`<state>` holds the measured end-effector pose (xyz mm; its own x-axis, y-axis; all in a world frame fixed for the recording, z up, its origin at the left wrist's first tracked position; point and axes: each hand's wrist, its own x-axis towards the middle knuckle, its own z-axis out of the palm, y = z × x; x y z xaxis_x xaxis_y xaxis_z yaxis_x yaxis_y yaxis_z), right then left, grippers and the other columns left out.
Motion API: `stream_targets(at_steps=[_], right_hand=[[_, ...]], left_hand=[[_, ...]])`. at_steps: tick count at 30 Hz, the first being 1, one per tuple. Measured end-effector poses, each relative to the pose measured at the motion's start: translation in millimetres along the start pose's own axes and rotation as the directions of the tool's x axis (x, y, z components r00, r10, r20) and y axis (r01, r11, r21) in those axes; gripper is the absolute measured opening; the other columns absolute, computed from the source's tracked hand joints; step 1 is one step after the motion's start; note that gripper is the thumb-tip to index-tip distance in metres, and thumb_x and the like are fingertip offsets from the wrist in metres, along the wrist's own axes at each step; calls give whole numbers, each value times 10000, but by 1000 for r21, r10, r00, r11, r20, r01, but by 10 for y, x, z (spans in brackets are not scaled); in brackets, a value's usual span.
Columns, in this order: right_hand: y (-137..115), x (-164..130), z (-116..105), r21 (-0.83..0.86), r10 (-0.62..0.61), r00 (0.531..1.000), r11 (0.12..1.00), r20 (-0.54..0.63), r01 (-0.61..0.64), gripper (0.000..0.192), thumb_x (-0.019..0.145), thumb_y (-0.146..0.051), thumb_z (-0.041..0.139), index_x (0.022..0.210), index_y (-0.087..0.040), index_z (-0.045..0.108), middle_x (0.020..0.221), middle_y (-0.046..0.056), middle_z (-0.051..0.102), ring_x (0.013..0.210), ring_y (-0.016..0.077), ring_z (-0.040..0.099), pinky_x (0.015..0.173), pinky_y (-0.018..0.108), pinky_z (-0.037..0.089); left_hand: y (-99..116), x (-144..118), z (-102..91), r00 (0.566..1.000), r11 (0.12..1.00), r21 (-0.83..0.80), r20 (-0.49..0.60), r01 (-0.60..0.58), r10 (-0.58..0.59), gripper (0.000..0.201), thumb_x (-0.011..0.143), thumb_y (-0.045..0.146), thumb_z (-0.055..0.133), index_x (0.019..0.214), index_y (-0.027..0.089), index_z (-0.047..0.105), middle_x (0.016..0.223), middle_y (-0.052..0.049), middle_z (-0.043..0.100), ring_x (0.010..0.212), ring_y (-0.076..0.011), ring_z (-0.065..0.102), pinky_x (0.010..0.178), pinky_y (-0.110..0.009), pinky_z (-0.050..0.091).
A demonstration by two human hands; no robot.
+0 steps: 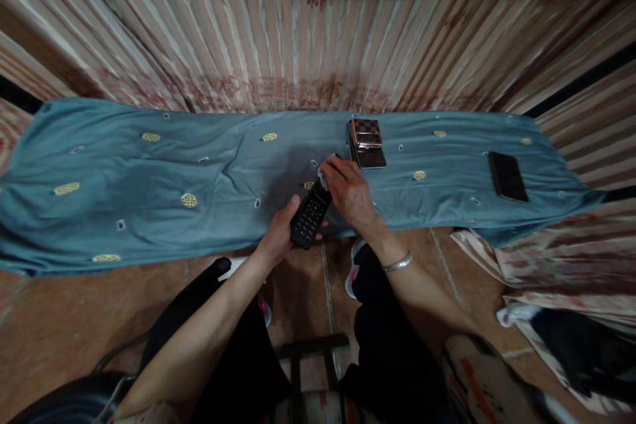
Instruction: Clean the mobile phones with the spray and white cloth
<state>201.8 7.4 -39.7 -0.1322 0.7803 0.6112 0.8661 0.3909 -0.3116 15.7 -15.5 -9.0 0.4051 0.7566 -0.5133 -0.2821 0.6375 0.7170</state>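
A black keypad phone, which looks like a flip phone (310, 217), tilts over the front of the cloth-covered table with its keys facing up. My left hand (279, 233) grips its lower end, the thumb along the left edge and fingertips showing at the right. At the phone's upper end, my right hand (352, 191) has its fingers closed on a small white wad (322, 179), perhaps tissue or cloth, pressed against the phone. The fingers cover most of the upper part. Just beyond my right hand lies a small pile of folding devices (366, 143), one with a brown checkered cover.
A blue cloth (228, 172) with pineapple prints covers the long narrow table. Toward its right end lies a dark flat smartphone (507, 177). Pleated floral curtains (308, 33) hang behind and at both sides. Dark fabric (586, 344) lies at lower right.
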Motion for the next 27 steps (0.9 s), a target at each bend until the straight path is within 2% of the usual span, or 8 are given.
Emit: stream_targets(at_steps=[5,8,11,15,18,20,24,27], right_hand=[[202,53,-36,-15,51,998,999,-27,-52,365,1084,-211,425,1272,-188,737,1303,147,727,1187,296,646,1090,522,547],[221,57,-45,-3,68,997,998,-33,-68,368,1081,-222,425,1273,-198,738,1291,144,733,1174,299,646,1088,535,548],[94,20,-28,24,48,999,999,1,-48,364,1071,-209,437,1286,-200,731,1321,146,720,1203,301,636,1097,536,546],[-175,-58,-6,70,-43,991,997,125,35,354,1057,-161,446,1274,-176,725,1382,167,680,1290,294,604,1137,511,528],[-231,-63,-22,73,-80,981,995,177,68,340,1049,-141,455,1264,-160,718,1400,177,667,1304,292,598,1135,497,531],[-154,-33,-42,57,-54,984,997,169,45,338,1051,-141,457,1266,-173,716,1385,170,677,1288,294,605,1131,509,529],[141,35,-71,0,46,998,999,50,-46,332,1063,-180,458,1267,-178,720,1341,166,698,1240,307,627,1124,547,522],[314,42,-71,-35,87,996,996,-27,-88,352,1069,-206,444,1287,-177,718,1337,160,703,1221,308,637,1117,555,525]], left_hand=[[-27,7,-23,1000,1000,15,28,-9,9,528,990,546,626,1068,41,761,856,-164,813,746,-265,812,531,-277,635],[-37,17,-39,999,1000,10,40,-10,10,544,962,562,665,1095,43,760,841,-161,812,770,-281,818,534,-278,637],[-41,32,-50,1000,1000,5,23,-11,11,533,965,552,666,1116,49,758,842,-160,815,807,-284,821,556,-274,648],[-40,54,-59,1000,1000,9,-20,-20,20,508,973,526,663,1089,42,764,854,-174,818,862,-295,822,600,-289,669],[-47,65,-69,999,999,29,-26,-32,33,499,978,518,659,1059,38,769,815,-168,811,840,-290,822,576,-273,659],[-57,69,-80,999,999,36,-9,-34,35,511,960,535,680,1069,43,768,783,-154,805,795,-278,820,560,-260,649],[-80,68,-102,999,997,70,35,-31,29,561,918,584,715,1057,43,772,725,-140,792,679,-262,803,524,-262,629],[-81,57,-104,998,995,93,56,-35,30,568,910,599,715,1025,46,776,761,-154,801,675,-265,800,524,-274,624]])
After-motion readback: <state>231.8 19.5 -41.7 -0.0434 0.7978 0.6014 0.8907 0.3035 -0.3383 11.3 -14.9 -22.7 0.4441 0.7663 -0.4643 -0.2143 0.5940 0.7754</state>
